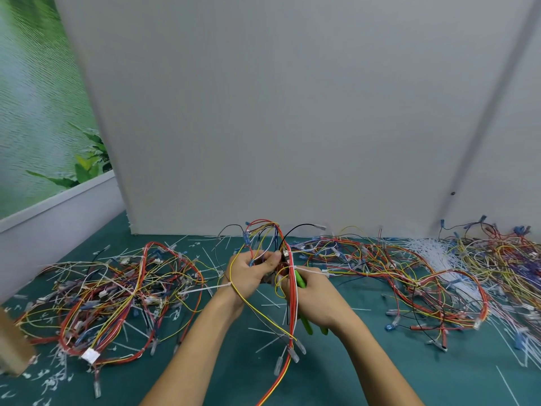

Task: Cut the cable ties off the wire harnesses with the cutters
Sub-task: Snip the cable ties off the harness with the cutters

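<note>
A plain grey upright board (292, 112) fills the upper centre of the frame, with a green printed landscape picture (35, 98) at the upper left. Below them a teal bench (380, 376) runs across the lower frame. A tangled heap (117, 294) of red, yellow, black and white wiring lies at the lower left. A wider heap (409, 273) spreads along the right side, partly over a sheaf of long white plastic strips (439, 259).

Two bare forearms reach in at the lower centre. The left hand (248, 276) curls its fingers round a multicoloured wire harness (291, 317), thumb pressed on the bundle. The harness loops up above the hand and trails toward the bottom edge. The right hand (313, 294), against the bundle's right side, grips green-handled cutters (300, 278), whose head is hidden among the wires. A white cable tie (310, 271) wraps the held wires just above the right hand, tail pointing right. Short white tie scraps (52, 379) litter the bench.
</note>
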Tool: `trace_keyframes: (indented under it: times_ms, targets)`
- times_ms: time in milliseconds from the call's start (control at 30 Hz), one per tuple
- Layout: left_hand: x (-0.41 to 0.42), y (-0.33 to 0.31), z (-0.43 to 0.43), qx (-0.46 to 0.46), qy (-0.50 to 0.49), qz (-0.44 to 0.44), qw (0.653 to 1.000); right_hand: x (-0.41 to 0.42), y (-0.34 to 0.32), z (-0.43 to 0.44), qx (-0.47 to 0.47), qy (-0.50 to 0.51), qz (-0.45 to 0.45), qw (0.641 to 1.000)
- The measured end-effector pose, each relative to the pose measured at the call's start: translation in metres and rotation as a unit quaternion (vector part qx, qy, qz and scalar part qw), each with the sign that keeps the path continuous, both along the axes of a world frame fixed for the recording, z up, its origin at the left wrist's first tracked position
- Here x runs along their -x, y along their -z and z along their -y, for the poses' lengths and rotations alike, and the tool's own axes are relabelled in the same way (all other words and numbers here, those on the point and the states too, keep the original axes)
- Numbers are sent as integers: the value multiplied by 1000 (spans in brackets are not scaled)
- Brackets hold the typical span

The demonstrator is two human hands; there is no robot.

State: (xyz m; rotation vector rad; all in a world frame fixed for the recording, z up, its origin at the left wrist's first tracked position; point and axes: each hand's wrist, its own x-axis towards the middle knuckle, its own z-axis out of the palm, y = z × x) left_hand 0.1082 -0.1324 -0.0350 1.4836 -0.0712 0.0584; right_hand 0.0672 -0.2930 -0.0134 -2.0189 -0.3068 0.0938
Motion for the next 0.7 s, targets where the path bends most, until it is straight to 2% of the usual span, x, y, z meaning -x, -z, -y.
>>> trace_keyframes:
  times_ms: [700]
  targets:
    - [-1, 3, 1, 10, 13, 8, 1000, 2, -5, 2, 2, 9, -33, 999]
